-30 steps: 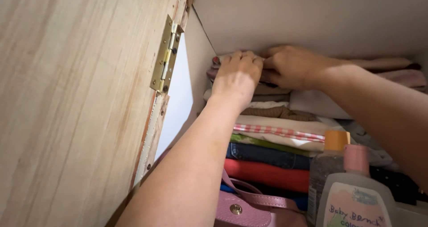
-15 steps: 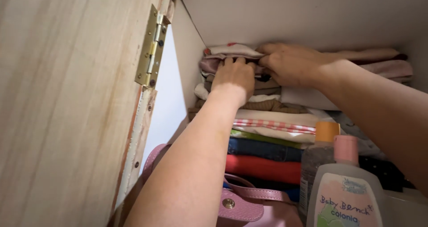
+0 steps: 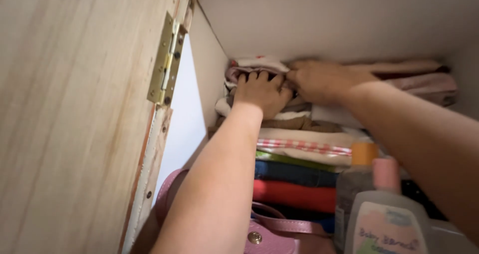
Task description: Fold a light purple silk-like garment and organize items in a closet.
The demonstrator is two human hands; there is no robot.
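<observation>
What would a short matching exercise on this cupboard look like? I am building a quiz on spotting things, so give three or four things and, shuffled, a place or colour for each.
Things:
1. brass hinge
2. pink bag
3. red folded garment
4. left hand

Places:
A. near the bottom of the stack of folded clothes
B. at the top left of the stack, fingers on the uppermost folds
C. on the wooden door, left
D. in front of the stack, at the bottom edge of the view

Pairs: 1-C, 2-D, 3-A, 4-B

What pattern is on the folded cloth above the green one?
Red and white checks on the folded cloth, seen in the head view.
</observation>
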